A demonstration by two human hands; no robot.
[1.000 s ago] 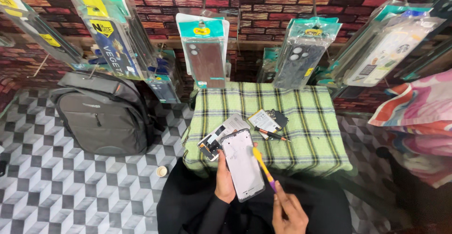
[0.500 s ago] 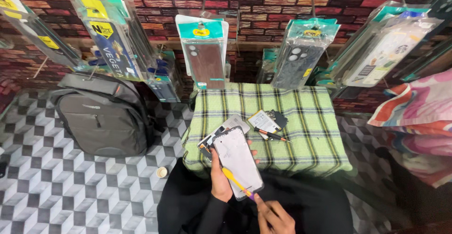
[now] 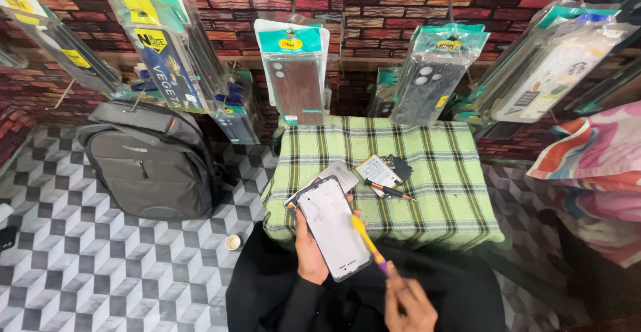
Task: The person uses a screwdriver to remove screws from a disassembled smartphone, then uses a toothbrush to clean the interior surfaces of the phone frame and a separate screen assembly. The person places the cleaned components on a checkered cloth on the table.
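My left hand (image 3: 308, 252) holds a flat white phone panel (image 3: 332, 226) from underneath, tilted over the near edge of a small table with a green plaid cloth (image 3: 441, 192). My right hand (image 3: 407, 302) grips a thin yellow and purple tool (image 3: 368, 244), its tip touching the panel's right side. On the cloth lie a grey phone part (image 3: 339, 172), a white battery-like piece (image 3: 377, 170), a dark part (image 3: 398, 166) and a red and black screwdriver (image 3: 387, 189).
A grey backpack (image 3: 150, 158) stands on the checkered floor at left, with a small round cap (image 3: 232, 242) near the table. Packaged phone covers (image 3: 294, 72) hang along the brick wall. A floral cloth (image 3: 594, 165) lies at right.
The panel in my left hand has shifted slightly. My right hand with the yellow tool moved from the panel's right edge down to its lower part and back up to the right side.
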